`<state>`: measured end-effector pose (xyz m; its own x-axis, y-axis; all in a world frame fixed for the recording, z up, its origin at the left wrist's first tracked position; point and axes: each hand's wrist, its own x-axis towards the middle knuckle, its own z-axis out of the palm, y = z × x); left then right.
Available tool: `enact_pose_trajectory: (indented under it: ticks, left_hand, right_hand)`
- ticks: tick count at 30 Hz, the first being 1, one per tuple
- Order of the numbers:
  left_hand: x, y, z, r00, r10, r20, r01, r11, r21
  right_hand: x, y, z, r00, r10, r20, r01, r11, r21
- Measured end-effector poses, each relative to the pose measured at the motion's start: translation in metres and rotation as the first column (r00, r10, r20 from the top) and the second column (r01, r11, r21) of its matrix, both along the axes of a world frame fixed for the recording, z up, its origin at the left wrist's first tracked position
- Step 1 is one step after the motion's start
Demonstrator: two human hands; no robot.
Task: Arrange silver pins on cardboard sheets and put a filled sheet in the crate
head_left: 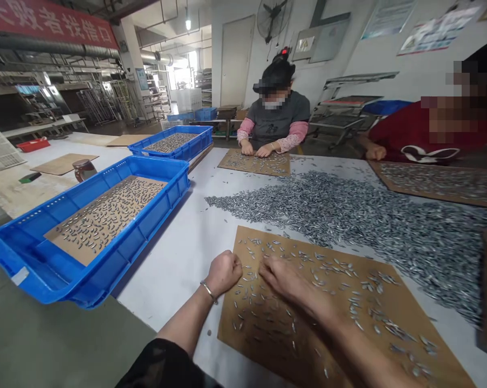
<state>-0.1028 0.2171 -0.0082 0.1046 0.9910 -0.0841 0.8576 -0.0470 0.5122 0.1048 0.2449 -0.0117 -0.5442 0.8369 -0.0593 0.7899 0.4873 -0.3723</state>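
A brown cardboard sheet [308, 328] lies on the white table in front of me, scattered with small shiny metal pieces [340, 267], slim and pointed. My left hand [226, 271], a bangle at its wrist, rests at the sheet's left edge with its fingers curled closed. Just right of it, over the sheet, my right hand [279, 275] is also closed, fingers pinched together. Whatever either hand holds is hidden by the fingers. Beyond the sheet spreads a large heap of the same metal pieces [348, 210].
Left stands a blue plastic tray [146, 237] holding a cardboard sheet of pieces; a second blue tray [205, 139] is behind it. Opposite, a person [281, 116] works at another cardboard sheet [231, 160]. A person in red [400, 132] sits right. A brown jar [83, 170] stands left.
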Motion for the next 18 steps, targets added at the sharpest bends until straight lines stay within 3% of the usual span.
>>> enact_pose_trajectory:
  ticks: [6, 18]
  left_hand:
    - [-0.004, -0.005, -0.002, 0.999, -0.013, 0.042, 0.012, 1.000, 0.024]
    - [-0.011, -0.006, -0.006, 0.979, -0.011, 0.204, -0.001, 0.998, 0.057]
  right_hand:
    - [-0.020, -0.015, 0.011, 0.977, -0.103, 0.188, 0.111, 0.993, -0.029]
    - [-0.021, -0.013, 0.013, 0.986, -0.125, 0.110, 0.135, 0.987, -0.091]
